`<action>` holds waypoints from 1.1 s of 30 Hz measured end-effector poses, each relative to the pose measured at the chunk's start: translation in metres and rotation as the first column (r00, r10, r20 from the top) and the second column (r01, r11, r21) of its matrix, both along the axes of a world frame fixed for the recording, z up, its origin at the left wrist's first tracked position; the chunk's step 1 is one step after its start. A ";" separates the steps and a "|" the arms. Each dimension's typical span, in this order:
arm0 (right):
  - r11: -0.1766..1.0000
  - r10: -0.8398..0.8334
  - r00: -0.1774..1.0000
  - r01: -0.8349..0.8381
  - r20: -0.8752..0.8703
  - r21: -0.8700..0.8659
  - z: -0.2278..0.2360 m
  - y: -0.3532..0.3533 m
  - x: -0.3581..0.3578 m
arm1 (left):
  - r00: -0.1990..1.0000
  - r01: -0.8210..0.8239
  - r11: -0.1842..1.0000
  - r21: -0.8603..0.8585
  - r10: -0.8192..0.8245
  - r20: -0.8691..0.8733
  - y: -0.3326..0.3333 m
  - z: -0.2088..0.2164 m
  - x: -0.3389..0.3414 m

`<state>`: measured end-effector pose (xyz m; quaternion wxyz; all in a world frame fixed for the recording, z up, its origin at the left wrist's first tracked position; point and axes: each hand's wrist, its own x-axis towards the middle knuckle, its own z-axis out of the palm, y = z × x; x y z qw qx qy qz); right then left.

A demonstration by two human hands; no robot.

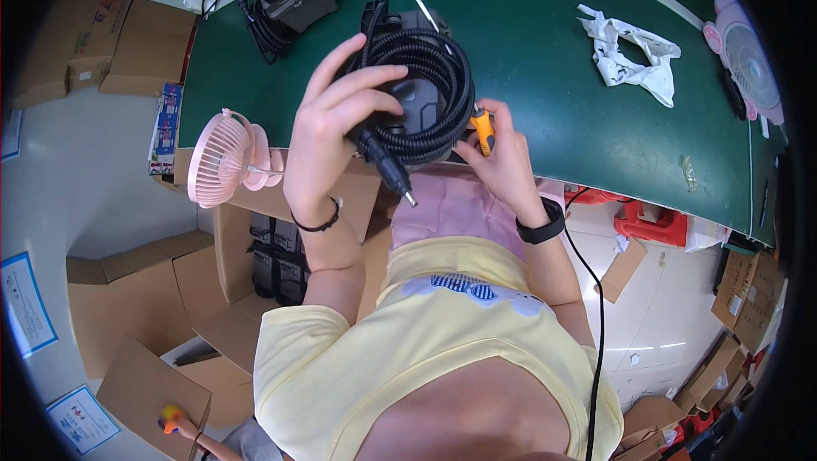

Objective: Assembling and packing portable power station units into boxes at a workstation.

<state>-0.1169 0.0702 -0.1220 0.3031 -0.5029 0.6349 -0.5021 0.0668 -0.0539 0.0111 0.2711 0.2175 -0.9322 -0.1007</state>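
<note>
Left hand (328, 125) grasping coiled black cable (463, 86) over dark case (419, 103); right hand (500, 152) gripping 1 orange tool (484, 131). Coiling looks done; remaining steps unclear from here.

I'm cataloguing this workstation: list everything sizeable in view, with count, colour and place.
Tabletop: 1, green, ahead
Coiled corrugated cable: 1, black, centre
Boxy plastic cases: several, dark grey, behind coil and leftward
Handled tool: 1, orange, right of coil
Caged fans: 2, pink, tabletop's two ends
Crumpled sheet: 1, white, right tabletop
Blue-bordered sheets: several, white, far left
Cardboard boxes: several, brown, both sides
Plastic items: count unclear, red, below right
Co-worker's hand: 1, bare, lower left
Left hand: 1, bare, on coil
Right hand: 1, bare, on tool
</note>
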 end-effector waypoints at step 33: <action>0.975 -0.044 0.740 0.177 0.672 -0.132 -0.012 -0.010 -0.012 | 0.587 -0.578 0.778 0.246 0.606 -0.536 -0.106 -0.107 -0.089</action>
